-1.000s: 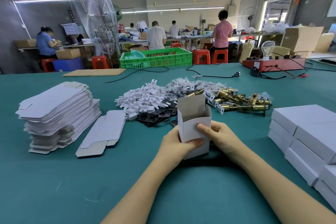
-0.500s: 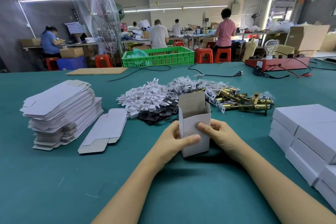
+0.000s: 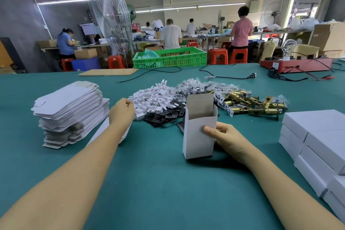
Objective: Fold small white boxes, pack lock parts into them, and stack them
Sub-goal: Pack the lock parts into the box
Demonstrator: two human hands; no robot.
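Observation:
A small white box (image 3: 197, 136) stands upright on the green table (image 3: 158, 183), its top flap raised and its mouth open. My right hand (image 3: 222, 136) holds it from the right, thumb on the front face. My left hand (image 3: 122, 110) hovers, fingers curled, at the near edge of the pile of white plastic parts (image 3: 153, 99); whether it holds anything I cannot tell. Black plates (image 3: 164, 115) lie beside that pile, then bagged parts (image 3: 196, 86) and brass latches (image 3: 248, 102). Flat box blanks (image 3: 69, 110) are stacked at left. Closed white boxes (image 3: 317, 140) are stacked at right.
One flat blank (image 3: 97, 134) lies under my left forearm. A sheet of cardboard (image 3: 108, 72), a green crate (image 3: 169, 58), black cables (image 3: 224, 76) and a red device with a bulb (image 3: 295, 63) sit along the far edge. Several people work at benches beyond.
My left hand has let go of the box and moved up and left to the white plastic parts. My right hand alone keeps the box upright.

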